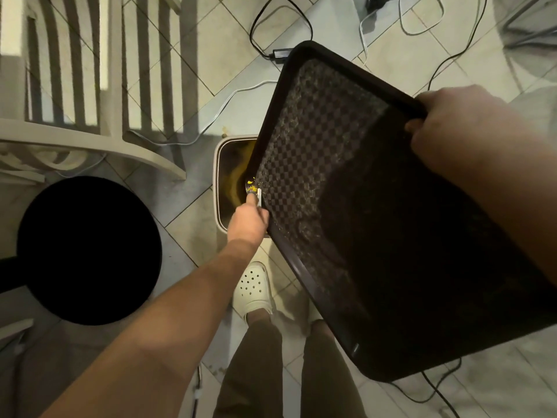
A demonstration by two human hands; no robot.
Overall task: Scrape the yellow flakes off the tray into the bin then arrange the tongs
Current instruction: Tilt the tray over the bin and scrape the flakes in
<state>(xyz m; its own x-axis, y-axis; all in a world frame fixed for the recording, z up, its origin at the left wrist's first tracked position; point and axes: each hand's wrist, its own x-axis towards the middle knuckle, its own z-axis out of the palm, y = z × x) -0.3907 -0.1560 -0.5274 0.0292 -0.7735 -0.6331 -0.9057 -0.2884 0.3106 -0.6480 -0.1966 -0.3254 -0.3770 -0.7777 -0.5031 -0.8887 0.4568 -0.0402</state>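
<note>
A dark brown tray (355, 212) with a checkered surface is tilted over a white bin (219, 164) on the floor. My right hand (452, 131) grips the tray's far right rim. My left hand (248, 220) holds a small tool, apparently tongs (258, 196), against the tray's lower left edge. A few yellow flakes (252, 186) cling at the tool's tip, right over the bin's opening. Yellowish material shows inside the bin. Much of the bin is hidden behind the tray.
A white slatted chair (90, 86) stands at the upper left. A round black stool seat (89, 251) sits to the left. Cables (271, 31) and a power adapter (281, 52) lie on the tiled floor. My foot in a white clog (253, 288) is just before the bin.
</note>
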